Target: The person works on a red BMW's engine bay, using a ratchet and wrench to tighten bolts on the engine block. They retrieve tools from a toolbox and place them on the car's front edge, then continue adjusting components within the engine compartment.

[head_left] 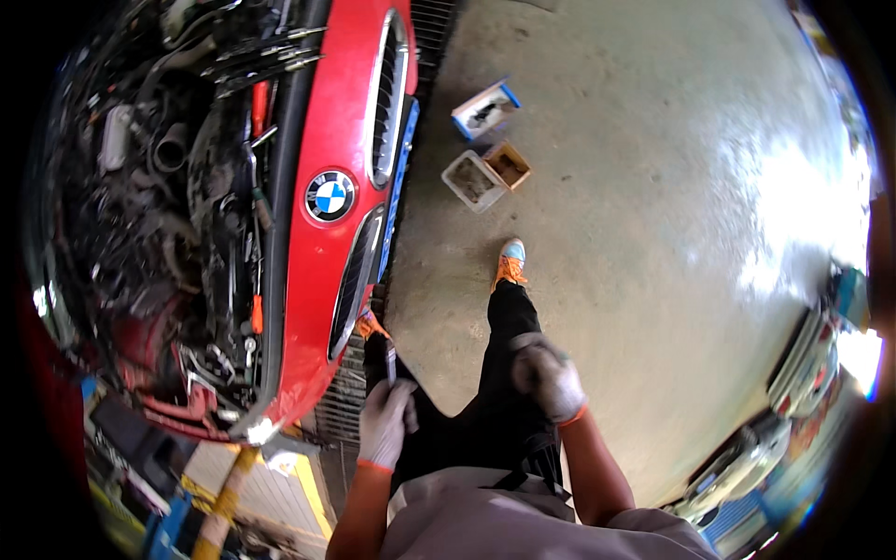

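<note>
My left hand, in a whitish work glove with an orange cuff, is closed around a slim silvery metal tool. The tool points up and away from my fist; its exact kind does not show. To the right, in front of my thigh, my right hand wears a matching glove and has its fingers curled in. Motion smears it a little, and whatever it may hold cannot be made out. Left of both hands stands a red car with its engine bay exposed. Neither hand touches the car.
Screwdrivers with red-orange handles and several metal tools lie along the bay's front edge. Three small containers, a blue-edged box, a clear tub and a brown box, sit on the floor. A floor grate runs beside the bumper.
</note>
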Motion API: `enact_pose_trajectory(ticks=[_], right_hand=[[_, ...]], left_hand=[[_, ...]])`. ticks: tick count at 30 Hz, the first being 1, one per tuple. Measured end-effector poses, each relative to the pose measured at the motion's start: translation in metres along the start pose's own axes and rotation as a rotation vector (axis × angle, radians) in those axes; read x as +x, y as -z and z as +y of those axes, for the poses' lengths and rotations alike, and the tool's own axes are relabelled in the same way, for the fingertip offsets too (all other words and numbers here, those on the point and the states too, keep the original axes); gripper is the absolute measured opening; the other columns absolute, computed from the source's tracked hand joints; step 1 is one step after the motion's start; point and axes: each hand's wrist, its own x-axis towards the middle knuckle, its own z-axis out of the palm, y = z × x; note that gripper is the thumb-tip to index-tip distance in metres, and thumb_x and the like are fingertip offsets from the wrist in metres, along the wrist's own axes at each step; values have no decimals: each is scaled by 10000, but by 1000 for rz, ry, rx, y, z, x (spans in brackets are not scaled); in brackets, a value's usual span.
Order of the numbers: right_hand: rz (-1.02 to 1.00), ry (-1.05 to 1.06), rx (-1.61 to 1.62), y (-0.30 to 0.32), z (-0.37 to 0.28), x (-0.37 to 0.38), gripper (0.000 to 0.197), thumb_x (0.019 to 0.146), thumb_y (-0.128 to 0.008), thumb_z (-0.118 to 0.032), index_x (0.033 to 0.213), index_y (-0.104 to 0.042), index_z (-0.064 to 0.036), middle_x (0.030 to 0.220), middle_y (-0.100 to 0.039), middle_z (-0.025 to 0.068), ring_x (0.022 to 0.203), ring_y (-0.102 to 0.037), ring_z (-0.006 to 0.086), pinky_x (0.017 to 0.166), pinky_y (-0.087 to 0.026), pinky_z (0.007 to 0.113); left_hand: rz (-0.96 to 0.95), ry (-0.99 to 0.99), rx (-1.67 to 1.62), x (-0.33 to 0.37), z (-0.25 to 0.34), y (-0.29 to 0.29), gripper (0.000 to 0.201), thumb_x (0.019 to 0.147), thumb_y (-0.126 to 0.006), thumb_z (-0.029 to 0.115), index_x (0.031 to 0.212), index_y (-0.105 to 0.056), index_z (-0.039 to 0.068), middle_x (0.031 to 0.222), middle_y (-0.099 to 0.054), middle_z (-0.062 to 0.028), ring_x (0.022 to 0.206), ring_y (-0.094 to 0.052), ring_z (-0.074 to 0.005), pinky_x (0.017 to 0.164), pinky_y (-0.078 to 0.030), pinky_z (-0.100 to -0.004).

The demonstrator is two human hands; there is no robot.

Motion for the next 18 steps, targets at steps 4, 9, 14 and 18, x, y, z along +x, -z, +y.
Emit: enact_pose_trajectory(ticks=[4, 9, 14, 18], right_hand=[[122, 91, 38, 81, -86, 7, 251, 1030, -483, -135, 1187, -597, 24, 753, -590, 64, 657, -545, 157, 622, -446, 282], [113, 196, -9, 105, -158, 43, 184, 938, -453, -61, 1038, -606, -33, 756, -541, 30, 677, -517, 140, 628, -414, 268], [-125, 55, 77, 63, -189, 92, 165, 948, -447, -57, 976, -605, -16, 692, -439, 2, 585, -405, 106, 533, -324, 260], [-77, 88, -264, -22, -195, 121, 201, 966, -462, -91, 1006, -641, -10, 653, -393, -34, 560, -354, 79, 512, -289, 256]], left_hand=[[-158, -114, -121, -11, 29, -89, 228, 1032, -571, 137, 1177, -651, -19, 786, -617, -42, 653, -580, -110, 609, -489, -266], [-208, -317, -133, -22, 67, -122, 368, 958, -464, -29, 1279, -638, 24, 993, -669, -44, 732, -584, -84, 683, -513, -267], [143, -526, -230, 10, 76, -79, 364, 877, -467, -56, 1161, -683, 15, 1022, -670, -36, 663, -537, -91, 612, -472, -251], [296, -370, -450, 30, 122, -15, 221, 983, -572, 54, 1178, -675, 74, 878, -601, 41, 655, -488, -49, 590, -410, -235]])
